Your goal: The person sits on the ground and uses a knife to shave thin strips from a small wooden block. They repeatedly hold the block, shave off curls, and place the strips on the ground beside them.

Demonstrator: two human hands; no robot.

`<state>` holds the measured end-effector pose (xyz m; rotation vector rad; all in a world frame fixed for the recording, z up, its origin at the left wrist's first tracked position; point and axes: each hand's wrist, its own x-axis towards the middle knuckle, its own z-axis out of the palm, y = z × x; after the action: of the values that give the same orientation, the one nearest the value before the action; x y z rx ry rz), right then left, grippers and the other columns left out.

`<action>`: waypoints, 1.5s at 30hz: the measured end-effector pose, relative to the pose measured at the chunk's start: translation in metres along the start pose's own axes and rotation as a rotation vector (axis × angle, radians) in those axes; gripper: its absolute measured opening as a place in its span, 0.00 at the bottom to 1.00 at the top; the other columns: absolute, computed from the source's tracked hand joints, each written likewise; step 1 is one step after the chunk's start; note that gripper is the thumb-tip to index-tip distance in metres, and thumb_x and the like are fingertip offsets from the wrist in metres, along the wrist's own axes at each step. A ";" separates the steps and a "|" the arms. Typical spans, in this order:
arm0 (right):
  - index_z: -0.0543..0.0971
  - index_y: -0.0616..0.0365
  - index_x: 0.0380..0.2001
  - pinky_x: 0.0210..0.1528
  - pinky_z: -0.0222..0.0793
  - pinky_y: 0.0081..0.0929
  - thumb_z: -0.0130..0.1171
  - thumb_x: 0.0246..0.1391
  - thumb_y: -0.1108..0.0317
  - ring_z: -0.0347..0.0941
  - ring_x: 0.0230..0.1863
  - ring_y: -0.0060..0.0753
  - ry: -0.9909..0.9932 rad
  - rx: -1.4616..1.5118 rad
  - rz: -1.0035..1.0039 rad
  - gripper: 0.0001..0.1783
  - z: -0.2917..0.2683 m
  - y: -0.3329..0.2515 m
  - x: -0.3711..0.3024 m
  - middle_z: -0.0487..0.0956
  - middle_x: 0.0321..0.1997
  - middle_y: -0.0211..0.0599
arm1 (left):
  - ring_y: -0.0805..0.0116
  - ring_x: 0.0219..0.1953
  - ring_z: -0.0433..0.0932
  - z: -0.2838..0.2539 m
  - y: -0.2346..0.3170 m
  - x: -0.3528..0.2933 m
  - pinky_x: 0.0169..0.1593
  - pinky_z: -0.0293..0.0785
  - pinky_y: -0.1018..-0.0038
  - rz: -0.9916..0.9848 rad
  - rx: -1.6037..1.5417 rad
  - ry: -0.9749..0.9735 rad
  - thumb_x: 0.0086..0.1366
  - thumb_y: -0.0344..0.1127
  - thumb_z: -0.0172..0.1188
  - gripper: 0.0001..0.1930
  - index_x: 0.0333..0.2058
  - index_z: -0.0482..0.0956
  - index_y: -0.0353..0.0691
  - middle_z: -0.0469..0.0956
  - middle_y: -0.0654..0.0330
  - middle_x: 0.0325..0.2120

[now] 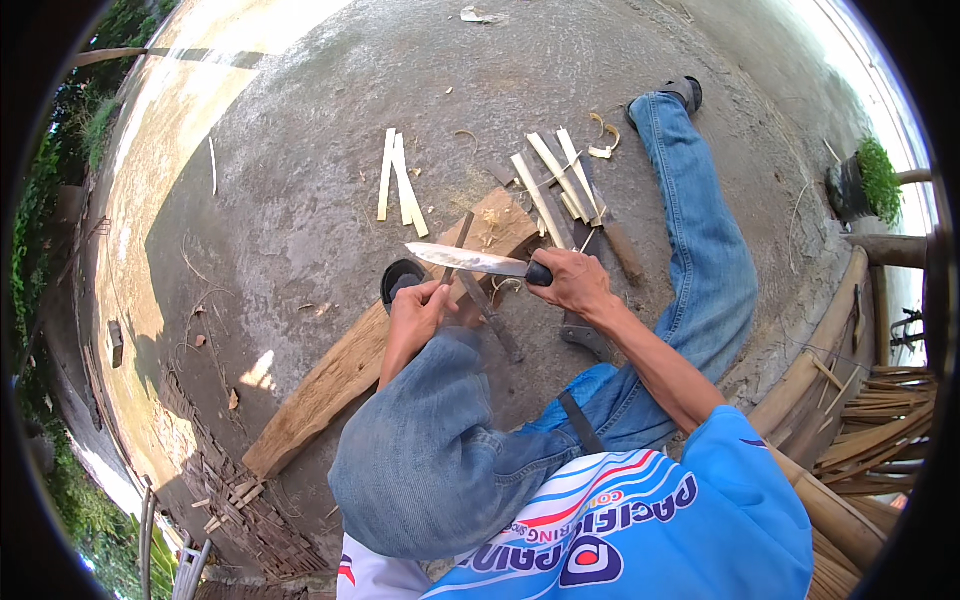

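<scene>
My right hand (pixel 575 282) is closed round the black handle of a knife (pixel 465 258), its pale blade pointing left. Under the blade, my left hand (pixel 418 310) pinches a narrow dark strip (pixel 465 230) between thumb and fingers. Blade and strip cross; whether they touch I cannot tell. Both are above the far end of a thick wooden beam (pixel 335 390), which runs toward the lower left. Wood shavings (pixel 492 222) lie on that end. Beside the beam, a long dark flat piece (pixel 492 318) slants down to the right.
Two pale strips (pixel 405 185) lie on the concrete ground beyond the beam. Farther right are several more pale strips (pixel 558 170), a wooden-handled tool (pixel 622 248) and curled shavings (pixel 602 152). My jeans-clad legs flank the work. A potted plant (pixel 865 185) and cane bundle (pixel 885 430) stand right.
</scene>
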<state>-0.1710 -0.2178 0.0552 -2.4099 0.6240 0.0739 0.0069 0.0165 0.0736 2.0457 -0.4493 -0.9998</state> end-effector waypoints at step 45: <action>0.83 0.56 0.37 0.35 0.74 0.37 0.73 0.53 0.57 0.79 0.30 0.39 0.118 0.359 -0.173 0.16 0.034 0.009 -0.002 0.82 0.30 0.38 | 0.85 0.19 0.63 -0.007 0.008 0.001 0.20 0.55 0.86 -0.240 -1.098 -0.305 0.75 0.30 0.59 0.16 0.59 0.73 0.36 0.78 0.62 0.29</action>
<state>-0.1735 -0.2026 0.0234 -2.1174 0.4357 -0.2360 0.0130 0.0142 0.0823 0.9673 0.2033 -1.3091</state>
